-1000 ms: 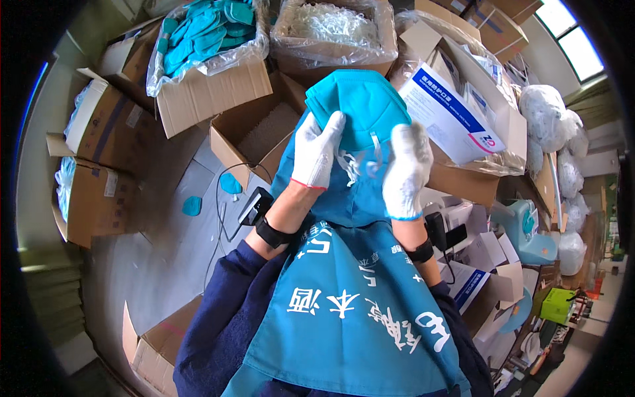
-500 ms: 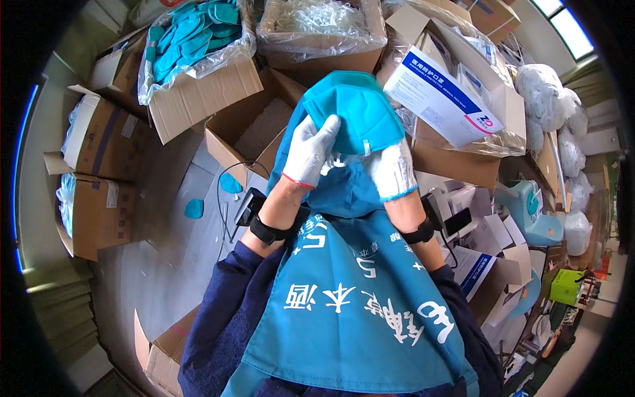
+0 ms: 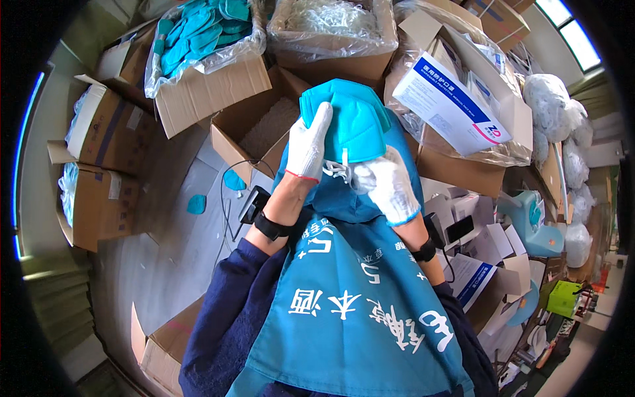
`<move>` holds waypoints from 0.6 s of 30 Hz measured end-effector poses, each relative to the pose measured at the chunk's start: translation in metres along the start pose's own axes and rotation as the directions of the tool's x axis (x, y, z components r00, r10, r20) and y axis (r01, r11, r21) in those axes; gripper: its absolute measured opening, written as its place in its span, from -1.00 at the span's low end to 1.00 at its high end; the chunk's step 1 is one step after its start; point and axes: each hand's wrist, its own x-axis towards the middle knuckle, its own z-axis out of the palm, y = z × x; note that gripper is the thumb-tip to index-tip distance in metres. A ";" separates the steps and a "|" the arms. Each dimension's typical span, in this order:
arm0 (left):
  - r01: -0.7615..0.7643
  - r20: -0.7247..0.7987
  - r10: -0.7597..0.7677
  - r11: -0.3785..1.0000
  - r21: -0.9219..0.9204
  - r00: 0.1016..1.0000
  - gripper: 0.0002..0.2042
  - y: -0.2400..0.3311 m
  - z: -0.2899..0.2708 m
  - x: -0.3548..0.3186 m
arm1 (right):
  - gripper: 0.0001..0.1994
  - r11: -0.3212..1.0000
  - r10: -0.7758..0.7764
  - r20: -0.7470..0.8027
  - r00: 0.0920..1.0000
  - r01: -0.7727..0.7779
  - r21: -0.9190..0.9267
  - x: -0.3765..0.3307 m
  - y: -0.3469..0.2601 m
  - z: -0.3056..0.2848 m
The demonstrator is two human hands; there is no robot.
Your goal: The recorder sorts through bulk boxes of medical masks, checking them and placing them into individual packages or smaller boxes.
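A teal folded face mask (image 3: 347, 122), perhaps several stacked together, is held up above my lap. My left hand (image 3: 309, 142), in a white knitted glove with a red cuff edge, grips its left side with the thumb across the front. White straps (image 3: 338, 171) hang in a loose bunch under the lower edge of the mask. Beside them my right hand (image 3: 391, 186), in a white glove with a blue cuff edge, has its fingers bent together; motion smears them, and what they pinch is hidden. The teal apron (image 3: 350, 298) covers my lap.
Ahead stand a carton of teal masks (image 3: 211, 83), a plastic-lined carton of white straps (image 3: 331, 56) and an open carton (image 3: 231, 149). A white-and-blue printed box (image 3: 450, 102) leans on a carton at right. Two teal pieces, one a loose mask (image 3: 196, 204), lie on the floor.
My right hand has moved down and left, from the mask's right side to the straps at its lower edge. My left hand keeps its hold; the mask shows more upright.
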 end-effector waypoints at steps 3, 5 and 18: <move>-0.046 -0.067 0.047 0.999 0.010 0.997 -0.70 -0.010 0.001 0.002 | -0.78 0.997 0.008 0.006 1.000 -0.008 -0.081 -0.009 -0.011 0.007; -0.077 -0.048 0.087 0.982 0.170 0.995 -0.74 -0.014 -0.005 -0.003 | -0.78 0.903 -0.188 0.031 0.982 0.185 -0.389 0.000 -0.011 0.002; -0.742 0.518 0.602 0.198 0.640 0.608 -0.94 0.052 0.017 -0.074 | -0.68 -0.295 -0.356 0.103 0.929 -0.007 -0.955 0.187 0.065 0.001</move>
